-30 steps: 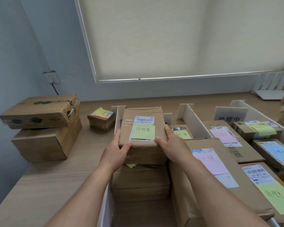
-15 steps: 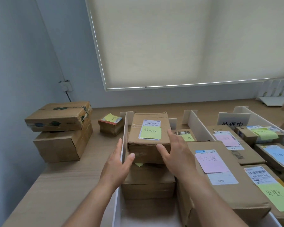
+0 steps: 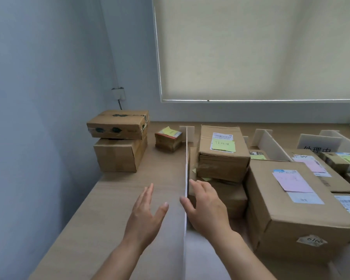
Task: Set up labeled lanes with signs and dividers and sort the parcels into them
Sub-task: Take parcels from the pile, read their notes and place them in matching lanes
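The left hand (image 3: 144, 216) hovers over the wooden surface (image 3: 113, 199) with fingers straight and spread, holding nothing. The right hand (image 3: 205, 207) reaches across the white divider (image 3: 186, 168); its thumb lies on the near side and its fingers on the far side, though whether they actually pinch the board is hard to tell. Just right of the divider, a parcel with a green note (image 3: 223, 152) sits on top of a lower box (image 3: 228, 197) in that lane. Beside them stands a large parcel with a pink note (image 3: 291, 205). Further right a white sign (image 3: 319, 144) with dark characters stands behind more labelled parcels. Left of the divider, outside the lanes, a small parcel (image 3: 168, 139) lies near two stacked brown boxes (image 3: 118, 140).
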### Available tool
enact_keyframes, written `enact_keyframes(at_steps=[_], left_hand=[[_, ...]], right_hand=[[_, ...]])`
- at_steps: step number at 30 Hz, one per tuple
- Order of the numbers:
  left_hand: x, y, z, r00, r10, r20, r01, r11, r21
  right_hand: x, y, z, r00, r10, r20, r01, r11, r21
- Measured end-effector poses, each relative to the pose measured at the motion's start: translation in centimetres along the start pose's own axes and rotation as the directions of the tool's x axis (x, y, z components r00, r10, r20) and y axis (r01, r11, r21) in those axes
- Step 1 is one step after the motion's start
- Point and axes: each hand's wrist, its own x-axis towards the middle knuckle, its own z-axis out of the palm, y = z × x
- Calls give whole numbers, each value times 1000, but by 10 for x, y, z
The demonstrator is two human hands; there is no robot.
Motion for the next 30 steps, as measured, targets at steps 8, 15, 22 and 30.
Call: enact_keyframes(at_steps=[8, 15, 22, 30], left_hand=[[6, -63, -93, 1000, 15, -7, -14, 999, 33], [40, -110, -177, 999, 54, 6, -54, 996, 74], [97, -126, -200, 994, 102, 44, -104, 993, 48], [187, -136, -200, 997, 81, 21, -83, 985, 149]], right_hand=[[9, -107, 52, 999, 50, 13, -49, 997, -63], [37, -197, 92, 994, 111, -3, -111, 990, -90], [79, -229, 110, 984, 173, -44, -176, 981, -87], [170, -210, 113, 985, 165, -49, -171, 960, -222]])
